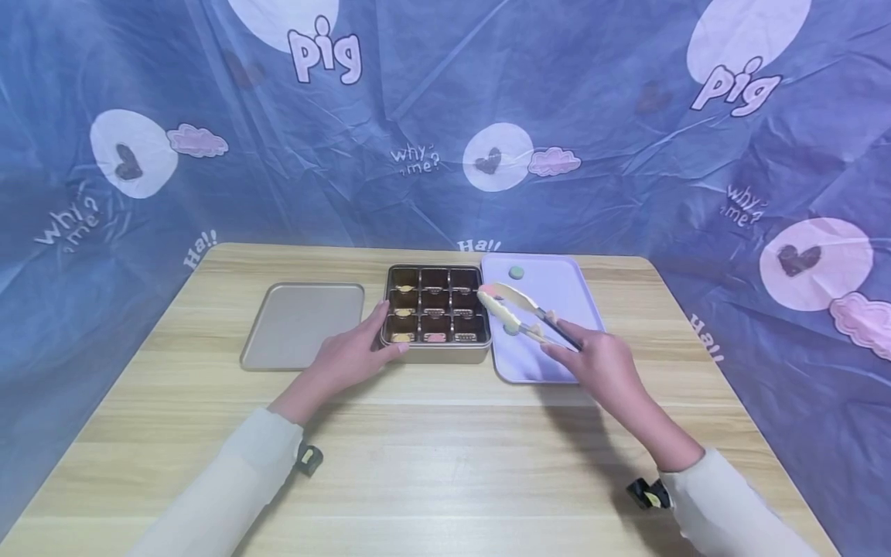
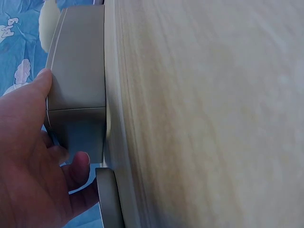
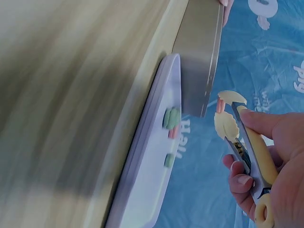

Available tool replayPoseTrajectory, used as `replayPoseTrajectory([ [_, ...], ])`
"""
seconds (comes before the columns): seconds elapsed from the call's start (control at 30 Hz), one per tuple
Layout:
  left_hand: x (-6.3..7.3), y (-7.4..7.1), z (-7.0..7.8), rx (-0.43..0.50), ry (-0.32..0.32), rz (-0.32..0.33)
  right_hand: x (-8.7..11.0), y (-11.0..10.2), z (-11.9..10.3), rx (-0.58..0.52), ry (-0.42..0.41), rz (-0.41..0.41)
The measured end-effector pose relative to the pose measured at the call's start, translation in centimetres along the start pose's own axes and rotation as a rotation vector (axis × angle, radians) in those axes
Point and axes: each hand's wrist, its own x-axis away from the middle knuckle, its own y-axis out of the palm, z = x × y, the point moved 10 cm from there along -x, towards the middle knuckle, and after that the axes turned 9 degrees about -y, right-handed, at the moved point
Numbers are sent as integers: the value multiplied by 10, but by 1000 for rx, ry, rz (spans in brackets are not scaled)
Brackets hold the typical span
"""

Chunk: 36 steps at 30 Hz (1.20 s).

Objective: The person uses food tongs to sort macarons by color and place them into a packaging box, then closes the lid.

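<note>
My left hand (image 1: 351, 354) holds the front left corner of a brown metal box (image 1: 445, 354), thumb at the front rim and fingers along the left side. The box has a grid of compartments; yellow pieces lie in the left column and a pink macaron (image 1: 435, 338) in the front middle one. My right hand (image 1: 607, 363) grips tongs (image 1: 500, 311) with cream tips and dark handles. A pink macaron (image 3: 220, 105) is pinched between the tips, above the border between box and tray. Contents of the other compartments are hard to make out.
A pale lavender tray (image 1: 567, 282) stands right of the box, with a green macaron (image 1: 516, 272) at the back and another green macaron (image 3: 172, 118) beside a pink one. Left of the box lies a flat metal lid (image 1: 302, 325). A blue printed cloth (image 1: 418, 209) hangs behind the table.
</note>
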Motion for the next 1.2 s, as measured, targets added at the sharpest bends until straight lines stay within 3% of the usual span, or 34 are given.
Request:
replayPoseTrajectory([
  [0.17,1,0,0,-2,-4,2,-11,10,-16,-9,-44,5],
  [0.43,1,1,2,1,-3,6,-21,30,-31,-41,-27,-69],
  [0.67,2,2,2,-4,-3,6,-26,38,-43,-48,-83,-68],
  [0.87,2,3,1,-9,-7,8,-28,40,-48,-36,-109,-68],
  [1.2,5,3,2,-7,-3,12,-26,46,-46,-52,-82,-92],
])
